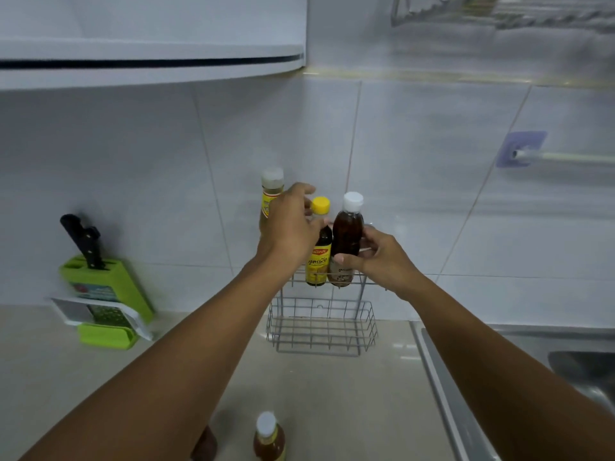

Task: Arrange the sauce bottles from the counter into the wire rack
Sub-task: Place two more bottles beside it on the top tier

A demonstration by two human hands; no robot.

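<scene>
A grey two-tier wire rack (322, 331) hangs on the tiled wall. In its upper tier stand three bottles: a tall pale one with a clear cap (271, 191), a dark one with a yellow cap (320, 257), and a dark brown one with a white cap (347, 227). My left hand (293, 227) is wrapped around the neck of the yellow-capped bottle. My right hand (376, 257) grips the lower body of the white-capped bottle. The lower tier holds nothing. On the counter near me stands an amber bottle with a white cap (269, 437), beside a dark object (206, 445) half hidden by my left arm.
A green knife block (113, 287) with a black-handled knife stands at the left against the wall, a white grater (100, 316) leaning on it. A steel sink (565, 364) lies to the right. A cabinet (149, 61) hangs overhead, a towel bar (565, 157) at right.
</scene>
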